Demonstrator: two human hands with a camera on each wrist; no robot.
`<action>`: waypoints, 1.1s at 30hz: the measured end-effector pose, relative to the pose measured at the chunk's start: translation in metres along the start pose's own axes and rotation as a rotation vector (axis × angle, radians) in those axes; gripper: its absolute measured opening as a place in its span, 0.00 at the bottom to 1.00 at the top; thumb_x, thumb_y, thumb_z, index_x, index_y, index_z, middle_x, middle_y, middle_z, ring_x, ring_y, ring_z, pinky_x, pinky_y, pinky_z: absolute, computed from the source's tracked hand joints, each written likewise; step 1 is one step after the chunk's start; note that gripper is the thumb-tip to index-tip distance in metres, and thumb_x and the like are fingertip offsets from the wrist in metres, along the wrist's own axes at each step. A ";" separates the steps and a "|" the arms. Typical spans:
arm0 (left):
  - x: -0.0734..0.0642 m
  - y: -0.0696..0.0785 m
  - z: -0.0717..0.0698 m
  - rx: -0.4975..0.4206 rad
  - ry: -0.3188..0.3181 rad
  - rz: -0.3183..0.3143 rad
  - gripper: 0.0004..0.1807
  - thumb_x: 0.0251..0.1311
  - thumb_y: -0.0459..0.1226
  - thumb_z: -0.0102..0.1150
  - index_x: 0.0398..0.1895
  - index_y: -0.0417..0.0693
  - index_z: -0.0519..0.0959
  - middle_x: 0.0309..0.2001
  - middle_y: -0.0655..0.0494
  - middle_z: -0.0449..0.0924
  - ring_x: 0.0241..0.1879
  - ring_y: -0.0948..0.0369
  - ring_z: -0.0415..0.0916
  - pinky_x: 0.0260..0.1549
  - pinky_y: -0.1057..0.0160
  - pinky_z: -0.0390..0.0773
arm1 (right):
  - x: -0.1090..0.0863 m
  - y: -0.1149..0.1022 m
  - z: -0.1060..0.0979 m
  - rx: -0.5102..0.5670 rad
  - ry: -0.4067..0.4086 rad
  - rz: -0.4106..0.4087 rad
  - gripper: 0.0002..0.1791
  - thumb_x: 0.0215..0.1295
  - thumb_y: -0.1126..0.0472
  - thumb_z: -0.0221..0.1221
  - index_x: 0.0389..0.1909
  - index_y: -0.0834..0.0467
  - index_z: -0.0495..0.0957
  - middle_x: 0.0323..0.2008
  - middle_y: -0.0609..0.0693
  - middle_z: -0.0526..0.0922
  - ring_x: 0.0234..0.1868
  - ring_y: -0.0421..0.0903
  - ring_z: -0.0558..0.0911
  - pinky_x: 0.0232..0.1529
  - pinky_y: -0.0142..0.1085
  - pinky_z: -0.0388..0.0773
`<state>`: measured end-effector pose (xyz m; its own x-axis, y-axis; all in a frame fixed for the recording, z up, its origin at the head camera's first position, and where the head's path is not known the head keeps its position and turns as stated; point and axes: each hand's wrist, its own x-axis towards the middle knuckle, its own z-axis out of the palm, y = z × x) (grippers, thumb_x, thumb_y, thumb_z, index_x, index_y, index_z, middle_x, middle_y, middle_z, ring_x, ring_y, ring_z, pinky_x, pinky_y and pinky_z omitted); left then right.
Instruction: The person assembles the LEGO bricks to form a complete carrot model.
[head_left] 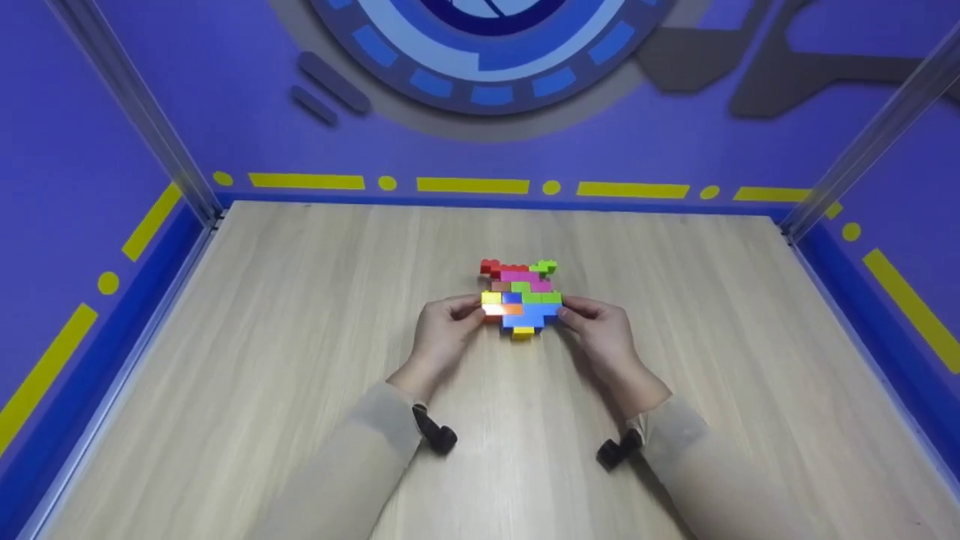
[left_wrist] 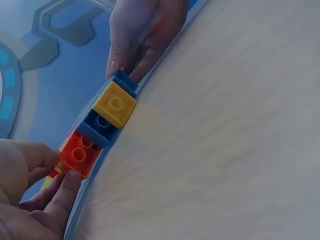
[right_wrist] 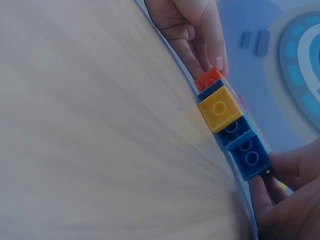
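Observation:
A flat model of coloured building blocks (head_left: pixel 531 310) is held between both hands in the head view. Red and lime pieces stick out at its two far corners, and pink, green, blue and orange rows follow towards me. My left hand (head_left: pixel 444 335) pinches its left edge, by the white and orange blocks. On the right edge, beside the blue and green blocks, my right hand (head_left: pixel 602 332) pinches with thumb and fingers. The wrist views show the hollow undersides of a yellow block (left_wrist: pixel 115 104), an orange block (left_wrist: pixel 79 154) and a blue block (right_wrist: pixel 251 157).
A pale wooden table (head_left: pixel 300 300) lies under the hands. Blue-violet panels with yellow dashes, such as the back wall (head_left: pixel 465 161), enclose it at the back and both sides. Grey metal posts (head_left: pixel 142 112) stand at the back corners. Black straps (head_left: pixel 435 431) circle both wrists.

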<state>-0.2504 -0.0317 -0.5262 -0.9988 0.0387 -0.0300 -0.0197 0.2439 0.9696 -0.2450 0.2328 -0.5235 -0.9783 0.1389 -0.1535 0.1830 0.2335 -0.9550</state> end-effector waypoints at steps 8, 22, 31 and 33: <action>-0.001 -0.001 -0.001 0.018 0.002 0.004 0.16 0.78 0.35 0.70 0.64 0.47 0.90 0.65 0.50 0.92 0.71 0.51 0.85 0.75 0.50 0.81 | -0.001 0.002 0.001 -0.058 0.013 -0.052 0.20 0.80 0.61 0.68 0.68 0.63 0.87 0.69 0.63 0.88 0.75 0.58 0.84 0.72 0.42 0.85; 0.000 -0.002 0.001 0.025 -0.004 -0.018 0.14 0.78 0.33 0.69 0.62 0.46 0.91 0.64 0.49 0.92 0.71 0.50 0.85 0.76 0.49 0.80 | 0.002 0.005 -0.002 -0.117 -0.008 -0.046 0.22 0.81 0.60 0.68 0.69 0.63 0.86 0.70 0.63 0.87 0.78 0.60 0.81 0.80 0.53 0.78; 0.000 -0.001 -0.001 0.048 -0.008 -0.002 0.15 0.78 0.33 0.68 0.63 0.45 0.91 0.64 0.50 0.92 0.71 0.50 0.85 0.76 0.49 0.81 | 0.001 0.006 -0.002 -0.127 -0.017 -0.074 0.22 0.81 0.60 0.67 0.70 0.63 0.85 0.70 0.64 0.87 0.77 0.59 0.82 0.79 0.53 0.79; 0.000 -0.002 -0.002 0.049 -0.006 0.003 0.15 0.78 0.32 0.68 0.63 0.44 0.91 0.64 0.49 0.92 0.70 0.50 0.86 0.75 0.49 0.81 | 0.001 0.006 -0.002 -0.124 -0.020 -0.080 0.22 0.81 0.60 0.67 0.70 0.64 0.85 0.70 0.64 0.87 0.77 0.59 0.82 0.80 0.53 0.78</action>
<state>-0.2503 -0.0337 -0.5274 -0.9985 0.0456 -0.0292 -0.0147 0.2909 0.9566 -0.2446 0.2364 -0.5293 -0.9918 0.0960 -0.0848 0.1140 0.3602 -0.9259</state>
